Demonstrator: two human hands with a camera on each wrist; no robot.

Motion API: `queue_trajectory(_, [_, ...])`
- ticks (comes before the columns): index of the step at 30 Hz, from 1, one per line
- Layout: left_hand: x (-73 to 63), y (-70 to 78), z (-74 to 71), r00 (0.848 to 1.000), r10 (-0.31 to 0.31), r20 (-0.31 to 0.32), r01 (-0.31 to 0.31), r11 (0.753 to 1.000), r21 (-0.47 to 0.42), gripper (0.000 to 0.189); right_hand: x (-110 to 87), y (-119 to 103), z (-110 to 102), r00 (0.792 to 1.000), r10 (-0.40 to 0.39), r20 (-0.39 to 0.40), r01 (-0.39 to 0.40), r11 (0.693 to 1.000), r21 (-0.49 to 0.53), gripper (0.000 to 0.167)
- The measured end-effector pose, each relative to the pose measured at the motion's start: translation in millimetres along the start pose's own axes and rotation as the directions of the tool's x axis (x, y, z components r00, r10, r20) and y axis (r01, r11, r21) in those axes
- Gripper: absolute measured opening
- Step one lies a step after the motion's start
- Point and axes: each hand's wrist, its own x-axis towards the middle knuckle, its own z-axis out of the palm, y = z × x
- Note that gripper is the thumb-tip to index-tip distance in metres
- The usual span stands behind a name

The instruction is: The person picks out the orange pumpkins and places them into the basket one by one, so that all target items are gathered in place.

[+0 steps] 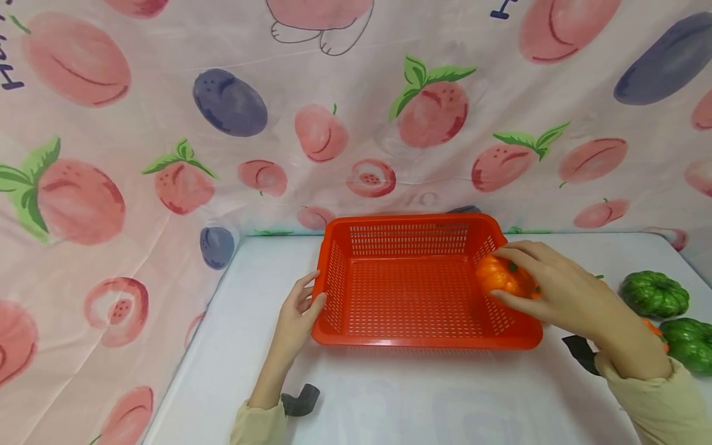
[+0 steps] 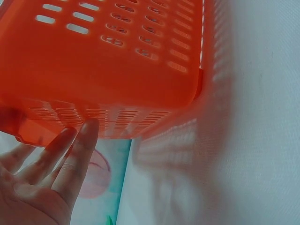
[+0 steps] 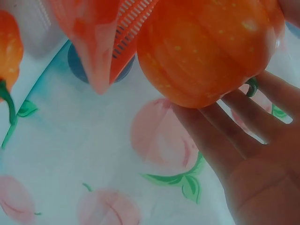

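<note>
From my head I look down on a red basket [image 1: 423, 342] on the white table [image 1: 423, 395], its slotted floor in sight, with my left hand [image 1: 295, 318] gripping its left edge, thumb over the rim and fingers on the outside. My right hand [image 1: 562, 287] holds an orange pumpkin [image 1: 497, 276] at the basket's right end, thumb on the near side and fingers across the far side, so part of the pumpkin is hidden from me. Only this view takes in the two green pumpkins, one farther back [image 1: 653, 295] and one nearer [image 1: 686, 346], the latter cut by the frame edge; an orange piece [image 1: 655, 334] beside them is mostly covered by my forearm. From my left wrist I see what the head view can't: the outer walls of the basket, its slots, and my fingertips [image 2: 89, 129] set against the plastic, with a shadow [image 2: 206, 140] on the table; my thumb I can't make out there. From my right wrist the pumpkin is large and cut off at the top, its green stem [image 3: 252, 87] by my fingers, which reach up to it; a pointed corner of the basket is just beside it, though whether they touch I can't tell. Another orange vegetable [image 3: 9, 51] shows at the left edge, cropped, in front of the peach-print cloth [image 3: 108, 154].
</note>
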Motion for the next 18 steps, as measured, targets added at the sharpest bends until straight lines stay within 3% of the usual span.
queue_trajectory(18, [-0.4, 1.1, 1.1, 1.0, -0.002, 0.0, 0.002, 1.0, -0.002, 0.049, 19.3, -11, 11, 0.999, -0.045, 0.019, 0.045, 0.999, -0.001, 0.057])
